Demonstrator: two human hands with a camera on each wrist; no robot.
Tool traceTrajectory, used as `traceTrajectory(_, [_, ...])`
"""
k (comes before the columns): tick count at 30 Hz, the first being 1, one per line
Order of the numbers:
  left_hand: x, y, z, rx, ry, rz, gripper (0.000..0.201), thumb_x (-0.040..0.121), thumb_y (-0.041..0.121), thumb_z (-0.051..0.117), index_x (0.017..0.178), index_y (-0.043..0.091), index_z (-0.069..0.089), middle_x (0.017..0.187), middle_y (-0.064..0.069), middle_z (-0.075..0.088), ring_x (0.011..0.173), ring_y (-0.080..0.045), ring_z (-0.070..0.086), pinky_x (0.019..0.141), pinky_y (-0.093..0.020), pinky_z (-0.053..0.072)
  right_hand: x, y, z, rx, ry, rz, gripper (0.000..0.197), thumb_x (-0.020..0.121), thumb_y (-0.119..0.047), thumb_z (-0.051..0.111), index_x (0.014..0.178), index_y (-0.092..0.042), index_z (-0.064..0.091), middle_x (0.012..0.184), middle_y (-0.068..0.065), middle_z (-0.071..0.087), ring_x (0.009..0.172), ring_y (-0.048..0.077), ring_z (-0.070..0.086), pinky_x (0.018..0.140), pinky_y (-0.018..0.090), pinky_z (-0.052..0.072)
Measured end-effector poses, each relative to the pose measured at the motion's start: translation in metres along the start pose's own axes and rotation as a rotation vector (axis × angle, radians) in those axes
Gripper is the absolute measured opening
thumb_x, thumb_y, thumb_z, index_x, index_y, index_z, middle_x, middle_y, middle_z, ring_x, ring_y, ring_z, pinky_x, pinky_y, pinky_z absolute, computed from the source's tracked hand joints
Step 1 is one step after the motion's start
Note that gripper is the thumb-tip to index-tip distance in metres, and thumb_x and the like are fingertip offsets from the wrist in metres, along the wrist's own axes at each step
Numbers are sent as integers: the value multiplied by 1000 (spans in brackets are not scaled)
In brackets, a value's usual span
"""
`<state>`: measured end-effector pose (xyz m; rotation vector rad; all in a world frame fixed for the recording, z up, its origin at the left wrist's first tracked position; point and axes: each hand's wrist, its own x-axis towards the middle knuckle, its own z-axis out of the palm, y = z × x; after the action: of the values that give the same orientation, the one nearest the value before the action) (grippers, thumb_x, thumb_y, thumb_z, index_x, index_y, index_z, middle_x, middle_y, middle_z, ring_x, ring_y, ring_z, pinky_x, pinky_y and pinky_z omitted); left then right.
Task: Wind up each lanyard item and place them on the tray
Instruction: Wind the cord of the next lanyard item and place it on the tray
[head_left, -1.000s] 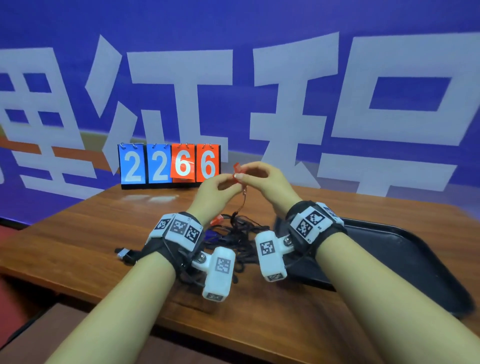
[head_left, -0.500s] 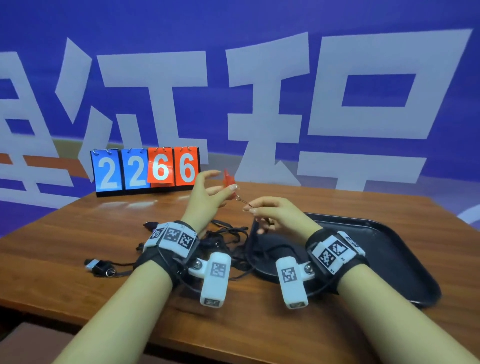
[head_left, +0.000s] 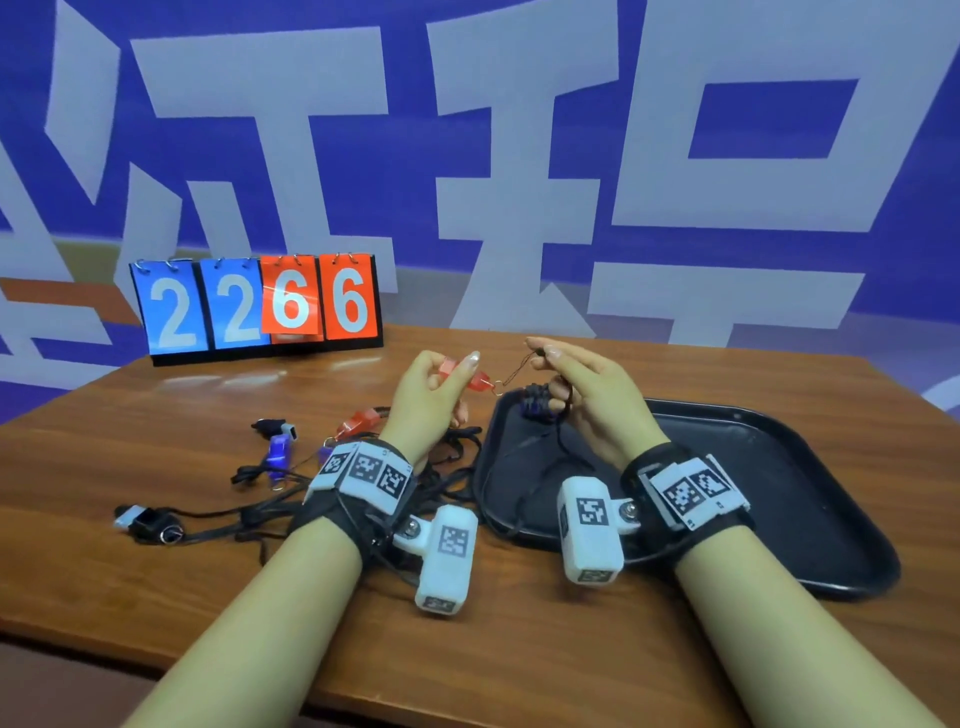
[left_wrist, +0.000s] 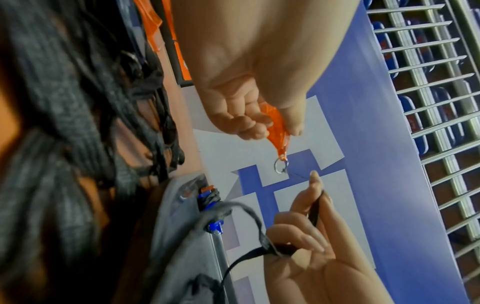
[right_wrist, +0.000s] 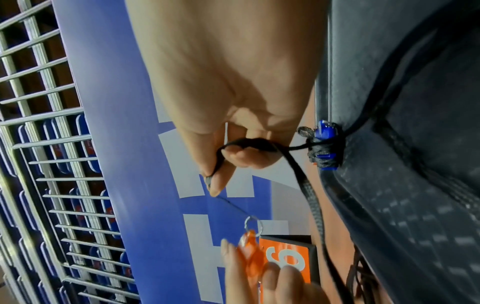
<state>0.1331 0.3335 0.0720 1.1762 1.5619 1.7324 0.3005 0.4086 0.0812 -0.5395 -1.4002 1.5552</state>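
Winding in hand: left hand (head_left: 434, 395) pinching red whistle (head_left: 475, 380), right hand (head_left: 584, 395) pinching its black cord (right_wrist: 309, 195), above tray (head_left: 769, 467) edge. Next: looping cord round whistle.

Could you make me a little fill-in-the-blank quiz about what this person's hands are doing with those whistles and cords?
1. The left hand pinches a whistle coloured ____.
2. The right hand pinches the black ____ joined to that whistle's ring.
3. A wound-up blue whistle lies at the edge of the black ____.
4. The flip cards on the table read ____.

Missing words: red; cord; tray; 2266
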Motion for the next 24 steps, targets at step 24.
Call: traceTrajectory(24, [-19, -6, 3, -380, -249, -233, 28, 99, 21, 58, 120, 5, 68, 100, -10, 70, 78, -13, 69, 72, -23, 57, -14, 5, 7, -332, -52, -98, 16, 91, -15, 67, 103, -8, 75, 99, 4, 75, 84, 7, 65, 70, 17, 47])
